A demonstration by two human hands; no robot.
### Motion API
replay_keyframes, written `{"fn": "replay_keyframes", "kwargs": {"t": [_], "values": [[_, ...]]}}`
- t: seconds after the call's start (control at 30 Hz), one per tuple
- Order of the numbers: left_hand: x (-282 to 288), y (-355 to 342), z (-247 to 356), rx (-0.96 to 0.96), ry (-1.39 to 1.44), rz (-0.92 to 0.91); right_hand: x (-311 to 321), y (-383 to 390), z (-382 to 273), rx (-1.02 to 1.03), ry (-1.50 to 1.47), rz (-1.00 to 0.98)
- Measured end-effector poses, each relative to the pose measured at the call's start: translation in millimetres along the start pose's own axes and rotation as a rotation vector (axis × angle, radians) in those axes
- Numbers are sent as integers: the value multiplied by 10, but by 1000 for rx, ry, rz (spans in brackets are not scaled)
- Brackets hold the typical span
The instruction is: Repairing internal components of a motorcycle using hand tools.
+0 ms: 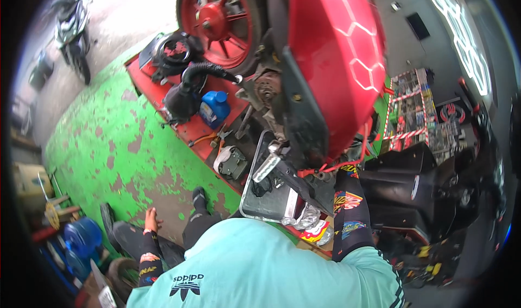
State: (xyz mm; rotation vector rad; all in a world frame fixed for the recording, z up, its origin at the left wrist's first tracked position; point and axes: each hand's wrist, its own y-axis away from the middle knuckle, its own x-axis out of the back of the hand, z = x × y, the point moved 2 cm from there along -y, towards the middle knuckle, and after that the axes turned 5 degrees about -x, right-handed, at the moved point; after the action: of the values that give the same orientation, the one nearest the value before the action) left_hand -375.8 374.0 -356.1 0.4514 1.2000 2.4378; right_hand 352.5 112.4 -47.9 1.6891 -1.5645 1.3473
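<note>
My left hand (pixel 152 220) hangs by my left knee, its fingers loosely stretched with nothing in them. My right arm, in a dark patterned sleeve (pixel 350 210), reaches forward to the red scooter (pixel 336 64). The hand at its end is hidden behind the bodywork, so what it touches does not show. Close to that sleeve run red tubes (pixel 347 161) under the red panel. A metal footrest (pixel 267 167) sticks out of the scooter's near side. Further along are an exposed round engine part (pixel 267 85) and a red spoked wheel (pixel 215 21).
The scooter stands on a red lift platform (pixel 163 107). On it lie a blue bottle (pixel 215 108), orange-handled pliers (pixel 221 136), a black air intake hose (pixel 203 72) and a grey tray (pixel 249 199). Another dark scooter (pixel 423 194) stands at right, and a blue water jug (pixel 83 237) at lower left.
</note>
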Motion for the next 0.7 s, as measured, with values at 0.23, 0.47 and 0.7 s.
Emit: {"fn": "replay_keyframes", "kwargs": {"t": [0.23, 0.47, 0.7], "values": [[-31, 166, 136, -6, -96, -53, 62, 37, 323, -115, -118, 130], [-178, 322, 452, -55, -134, -90, -129, -148, 650, -204, -237, 237], [-185, 613, 427, -82, -170, -82, 197, 34, 79, 5, -303, 33]]}}
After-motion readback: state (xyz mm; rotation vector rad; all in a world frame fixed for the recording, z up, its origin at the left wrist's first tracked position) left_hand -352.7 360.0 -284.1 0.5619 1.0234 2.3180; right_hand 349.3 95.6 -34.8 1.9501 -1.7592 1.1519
